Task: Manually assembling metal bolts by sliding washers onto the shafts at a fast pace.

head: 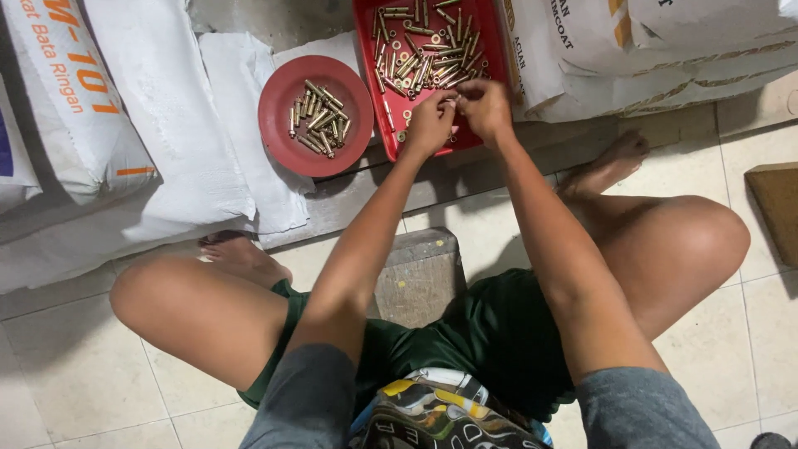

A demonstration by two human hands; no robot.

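My left hand (430,123) and my right hand (485,106) meet over the near part of a red rectangular tray (364,50). Together they pinch a small brass piece (454,99) between the fingertips; its exact shape is too small to tell. The tray holds several loose brass pins and small rings (424,54). To its left stands a round red plate (278,133) with a pile of several brass pins (318,118) in its middle.
White sacks (125,100) lie at the left and under the plate, more sacks (632,50) at the upper right. I sit on a low grey block (420,274) on a tiled floor, knees apart, bare feet forward. A wooden piece (777,208) lies at the right edge.
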